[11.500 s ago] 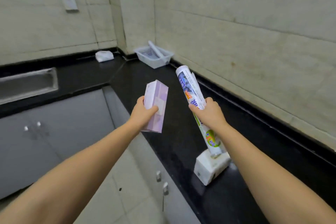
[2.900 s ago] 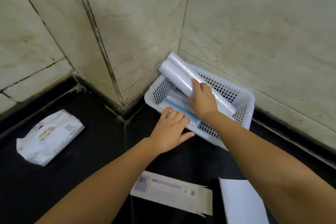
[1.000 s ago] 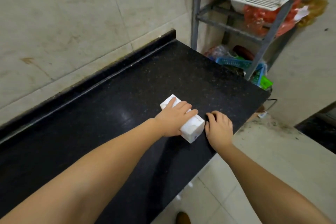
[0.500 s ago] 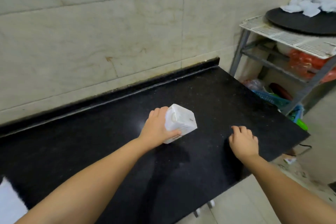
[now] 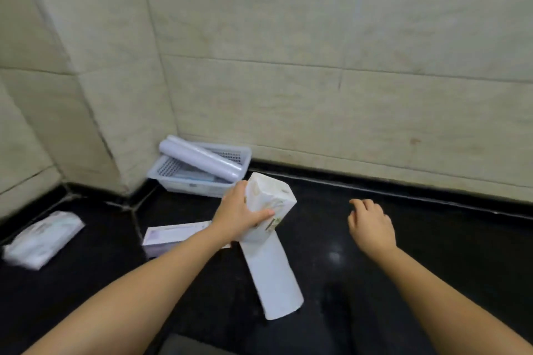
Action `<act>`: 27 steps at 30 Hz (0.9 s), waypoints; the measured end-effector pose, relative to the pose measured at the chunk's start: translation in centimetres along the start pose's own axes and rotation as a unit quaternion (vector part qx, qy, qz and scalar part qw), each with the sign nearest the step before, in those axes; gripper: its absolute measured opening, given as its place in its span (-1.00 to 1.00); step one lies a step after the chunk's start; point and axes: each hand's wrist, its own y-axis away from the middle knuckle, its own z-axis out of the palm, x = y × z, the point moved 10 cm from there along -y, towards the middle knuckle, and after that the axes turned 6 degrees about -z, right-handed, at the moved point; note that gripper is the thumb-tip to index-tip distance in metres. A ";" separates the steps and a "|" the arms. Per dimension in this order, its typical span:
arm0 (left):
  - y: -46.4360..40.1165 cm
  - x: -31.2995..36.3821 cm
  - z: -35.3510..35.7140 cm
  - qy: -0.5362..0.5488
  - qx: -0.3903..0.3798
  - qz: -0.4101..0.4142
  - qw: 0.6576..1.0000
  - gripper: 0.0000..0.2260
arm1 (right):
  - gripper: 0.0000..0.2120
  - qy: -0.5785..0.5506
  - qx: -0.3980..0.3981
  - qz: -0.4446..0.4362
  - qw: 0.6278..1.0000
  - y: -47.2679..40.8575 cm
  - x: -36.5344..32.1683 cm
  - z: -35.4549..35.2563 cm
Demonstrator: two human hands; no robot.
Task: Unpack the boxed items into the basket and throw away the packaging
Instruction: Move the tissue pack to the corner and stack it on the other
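While left hand [image 5: 240,215] grips white box [image 5: 269,206], right hand [image 5: 370,225] hovers apart.

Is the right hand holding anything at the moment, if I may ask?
No, the right hand hovers empty over the counter; only the left hand grips the white box.

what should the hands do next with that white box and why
Probably bring the empty right hand over to the top end of the white box and open its flap. The left hand holds it, apparently closed, above the black counter, just in front of the basket that already holds a roll.
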 end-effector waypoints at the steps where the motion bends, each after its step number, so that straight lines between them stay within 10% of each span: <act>1: 0.5 -2.4 -3.2 0.005 0.024 -0.022 0.999 -0.31 | -0.64 -0.015 0.000 -0.032 0.999 -0.7 -4.4 0.5; 12: 10.3 -26.0 -23.7 0.060 0.099 -0.253 0.960 -0.37 | -0.65 -0.110 -0.058 -0.365 0.923 0.1 -42.3 7.2; 27: 12.7 -41.4 -26.7 -0.045 0.092 -0.414 0.905 -0.50 | -0.61 -0.105 -0.219 -0.584 0.775 0.4 -67.7 23.4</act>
